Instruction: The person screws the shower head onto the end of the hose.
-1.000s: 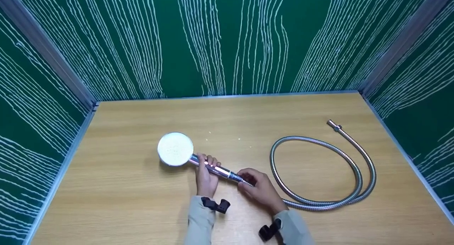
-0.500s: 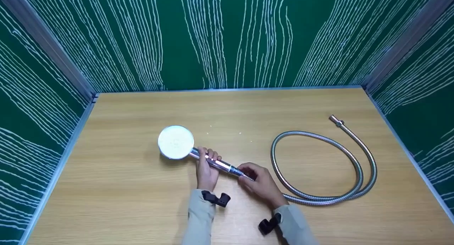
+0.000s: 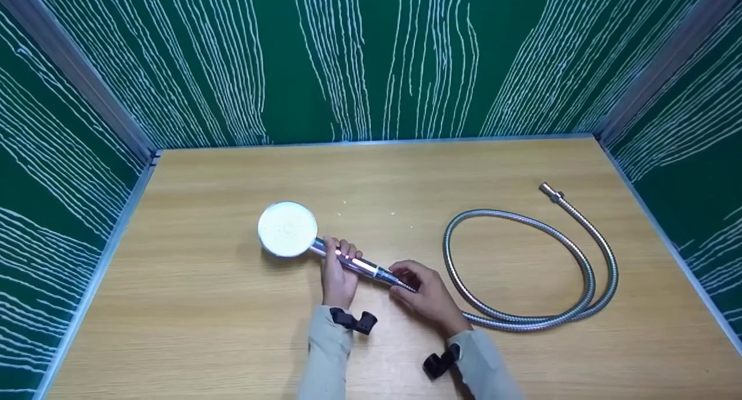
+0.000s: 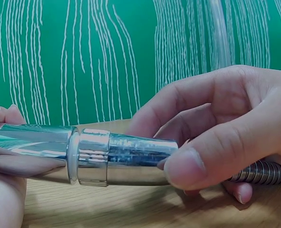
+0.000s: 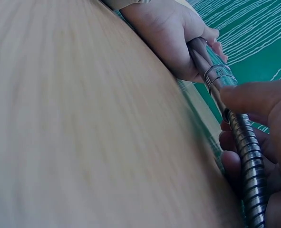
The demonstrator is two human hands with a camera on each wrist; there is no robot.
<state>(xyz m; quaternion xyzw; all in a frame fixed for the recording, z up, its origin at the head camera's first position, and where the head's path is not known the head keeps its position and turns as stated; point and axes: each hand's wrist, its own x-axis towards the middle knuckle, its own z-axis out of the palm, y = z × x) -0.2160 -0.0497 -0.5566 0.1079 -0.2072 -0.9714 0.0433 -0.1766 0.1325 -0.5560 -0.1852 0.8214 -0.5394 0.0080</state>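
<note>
A shower head (image 3: 287,229) with a round white face and a chrome handle lies tilted across the table's left-centre. My left hand (image 3: 339,278) grips the handle just below the face. At the handle's lower end sits the hose's chrome conical nut (image 4: 140,159), lined up with the handle behind a thin pale ring. My right hand (image 3: 426,295) pinches the nut's narrow end between thumb and fingers. From there the ribbed metal shower hose (image 5: 252,171) runs back through the right palm. Part of the nut is hidden behind the right thumb (image 4: 185,168).
The rest of the hose (image 3: 516,324) loops over the table's right side, its free end fitting (image 3: 548,191) pointing to the back. A few tiny pale crumbs (image 3: 393,214) dot the wooden table (image 3: 191,330). Green panels (image 3: 406,58) with white wavy lines enclose the back and sides.
The whole scene has shifted slightly upward in the head view. Both hands keep their places on the handle and the nut, with no clear change in grip.
</note>
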